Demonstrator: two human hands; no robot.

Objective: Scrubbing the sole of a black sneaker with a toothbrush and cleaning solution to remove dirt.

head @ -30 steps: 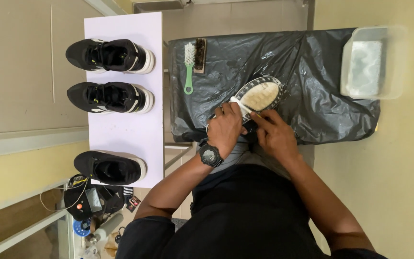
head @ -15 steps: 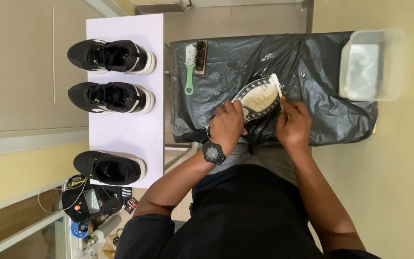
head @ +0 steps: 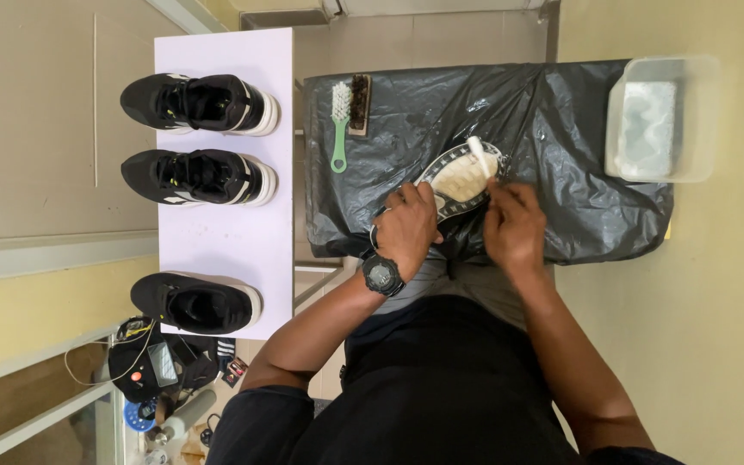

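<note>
My left hand (head: 408,227), with a black watch on its wrist, grips a black shoe (head: 456,179) turned sole up over a table covered by a black plastic sheet (head: 561,129). The pale sole faces me. My right hand (head: 512,226) holds a small white brush (head: 478,155) whose head rests on the sole near the toe. Both hands are close together at the sheet's near edge.
A green-handled brush (head: 339,125) and a brown brush (head: 360,104) lie at the sheet's left side. A clear plastic tub (head: 658,118) with sudsy water stands at the right. Three black shoes (head: 200,103) (head: 198,176) (head: 195,303) sit on a white table (head: 234,232) to the left.
My right hand moved from the shoe's side to the right and now holds the white brush up against the sole. The shoe tilted slightly; my left hand kept its grip.
</note>
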